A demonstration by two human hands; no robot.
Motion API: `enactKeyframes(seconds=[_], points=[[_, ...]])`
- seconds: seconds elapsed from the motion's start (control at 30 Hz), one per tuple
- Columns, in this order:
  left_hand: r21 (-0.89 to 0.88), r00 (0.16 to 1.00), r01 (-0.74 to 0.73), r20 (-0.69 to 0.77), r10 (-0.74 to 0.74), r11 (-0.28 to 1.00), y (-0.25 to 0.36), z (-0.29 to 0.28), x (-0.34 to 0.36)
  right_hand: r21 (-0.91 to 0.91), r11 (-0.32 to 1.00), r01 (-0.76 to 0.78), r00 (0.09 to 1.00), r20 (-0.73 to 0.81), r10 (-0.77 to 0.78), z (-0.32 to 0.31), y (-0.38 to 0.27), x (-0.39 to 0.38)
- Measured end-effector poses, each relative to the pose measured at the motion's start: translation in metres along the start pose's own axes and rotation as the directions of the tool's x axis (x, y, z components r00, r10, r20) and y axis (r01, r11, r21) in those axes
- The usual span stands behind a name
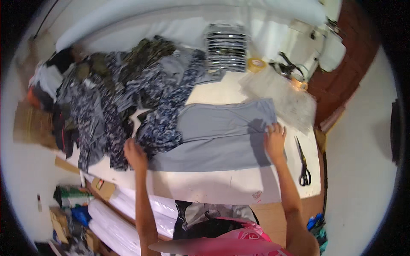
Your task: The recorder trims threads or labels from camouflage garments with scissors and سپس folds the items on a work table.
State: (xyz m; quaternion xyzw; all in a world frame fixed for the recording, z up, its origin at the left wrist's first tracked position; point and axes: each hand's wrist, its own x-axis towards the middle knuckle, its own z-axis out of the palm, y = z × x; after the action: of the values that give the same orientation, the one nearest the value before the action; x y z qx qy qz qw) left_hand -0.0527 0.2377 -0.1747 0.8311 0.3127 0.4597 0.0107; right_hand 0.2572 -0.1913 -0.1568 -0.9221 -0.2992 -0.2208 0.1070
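Note:
A pair of plain grey trousers (222,149) lies spread across the white table, its waist end to the right. My right hand (275,138) rests on that end, fingers stretched out over the cloth. At the left, beside the trousers' leg end, my left hand (136,154) has its fingers bent against a dark camouflage garment (160,132), seemingly gripping its edge. This garment overlaps the grey trousers' left part. More camouflage clothes (98,102) are heaped loosely beyond my left hand.
Black-handled scissors (302,164) lie right of the trousers. Farther back are a stack of clear-wrapped packs (226,49), a yellow tape roll (256,65), clear plastic bags (286,96) and a sewing machine (333,51). White wrapped rolls (115,226) lie below the table at the left.

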Motion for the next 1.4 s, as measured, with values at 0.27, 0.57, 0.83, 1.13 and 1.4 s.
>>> enactKeyframes(seconds=[0.27, 0.57, 0.83, 1.13, 1.4], points=[[-0.277, 0.865, -0.116, 0.443, 0.234, 0.954, 0.153, -0.015, -0.074, 0.365, 0.908, 0.208, 0.932, 0.207, -0.297, 0.018, -0.142, -0.058], [0.214, 0.9, 0.205, 0.343, -0.269, 0.955, 0.021, -0.055, -0.093, 0.196, 0.971, 0.139, 0.944, 0.269, -0.19, 0.017, -0.082, -0.053], [-0.001, 0.831, 0.544, 0.136, -0.539, 0.839, 0.028, -0.086, -0.081, 0.415, 0.871, 0.264, 0.928, 0.137, -0.347, -0.001, -0.17, -0.045], [-0.331, 0.245, 0.944, 0.696, -0.675, 0.001, 0.031, -0.098, -0.068, 0.672, 0.649, 0.357, 0.725, 0.239, -0.646, 0.006, -0.293, -0.049], [-0.327, 0.251, 0.945, 0.759, -0.601, -0.019, 0.018, -0.087, -0.066, 0.646, 0.673, 0.36, 0.738, 0.245, -0.629, 0.01, -0.287, -0.067]])
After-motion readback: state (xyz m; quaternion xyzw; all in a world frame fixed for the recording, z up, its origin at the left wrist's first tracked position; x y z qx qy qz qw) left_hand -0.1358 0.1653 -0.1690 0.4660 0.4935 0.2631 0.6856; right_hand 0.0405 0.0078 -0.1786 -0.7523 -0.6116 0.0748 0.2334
